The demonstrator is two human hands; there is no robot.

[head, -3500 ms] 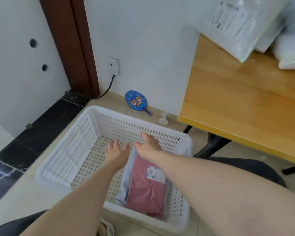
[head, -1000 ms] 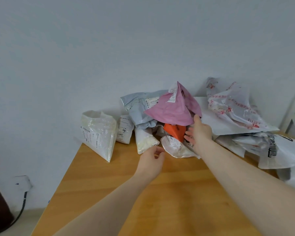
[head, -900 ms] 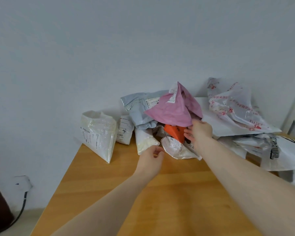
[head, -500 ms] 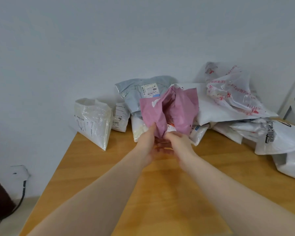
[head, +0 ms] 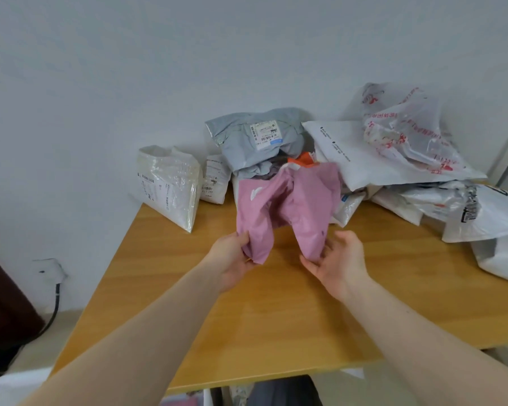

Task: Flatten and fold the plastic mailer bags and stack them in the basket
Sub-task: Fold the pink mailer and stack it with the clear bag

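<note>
Crumpled pink plastic mailer bag (head: pixel 288 206) at frame centre, lower corners pinched by left hand (head: pixel 232 253) and right hand (head: pixel 339 259) — 2 grips apart, likely for spreading flat on the wooden table (head: pixel 276 312).

Pink mailer (head: pixel 288 206) pulled off pile, hands (head: pixel 232 256) spread apart.
</note>
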